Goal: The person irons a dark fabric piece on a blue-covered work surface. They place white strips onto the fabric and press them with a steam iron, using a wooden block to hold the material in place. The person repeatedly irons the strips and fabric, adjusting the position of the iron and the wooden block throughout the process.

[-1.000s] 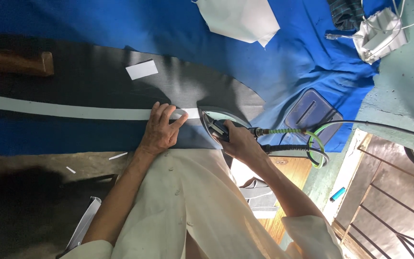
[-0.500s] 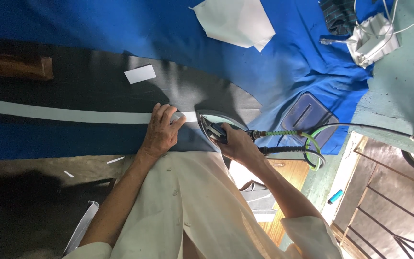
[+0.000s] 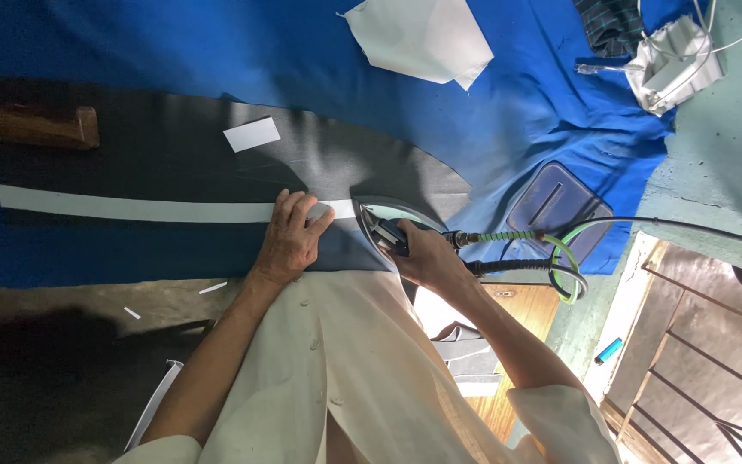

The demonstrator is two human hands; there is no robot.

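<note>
One long white strip of thin tape (image 3: 130, 209) is laid across the dark grey cut cloth panel (image 3: 173, 163) at mid-frame; it looks light, limp and easily shifted, so it is best pinned flat near its end rather than pinched. There the left hand (image 3: 289, 241) is pressed down, fingers spread and closed on nothing. Just to the right, the metal steam iron (image 3: 386, 223) is gripped by its handle in the closed right hand (image 3: 427, 258); it is judged heavy and hot. Underneath, a blue cloth cover (image 3: 216, 43) is spread; a small white rectangle (image 3: 252, 134) lies above.
</note>
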